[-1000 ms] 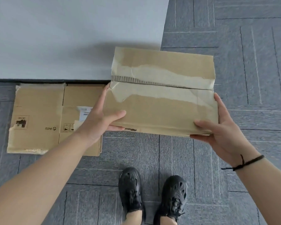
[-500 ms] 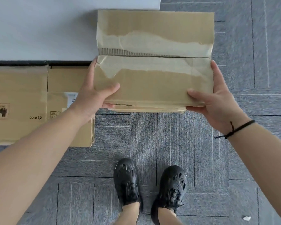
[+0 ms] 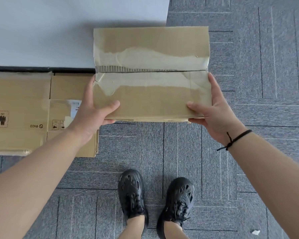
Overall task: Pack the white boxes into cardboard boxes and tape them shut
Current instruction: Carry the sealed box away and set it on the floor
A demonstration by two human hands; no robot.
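Brown corrugated cardboard box point(image 3: 152, 73), flaps shut along a torn seam, is held above the grey carpet floor point(image 3: 248, 83), left hand point(image 3: 91, 111) and right hand point(image 3: 214, 109) gripping its near corners; left of it lies flattened brown cardboard point(image 3: 24, 109).

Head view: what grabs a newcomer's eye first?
A worn cardboard box, its surface paper torn along the centre seam, held up mid-frame by the left hand and right hand at its near corners. Flattened cardboard lies on the floor at left; black shoes stand below.
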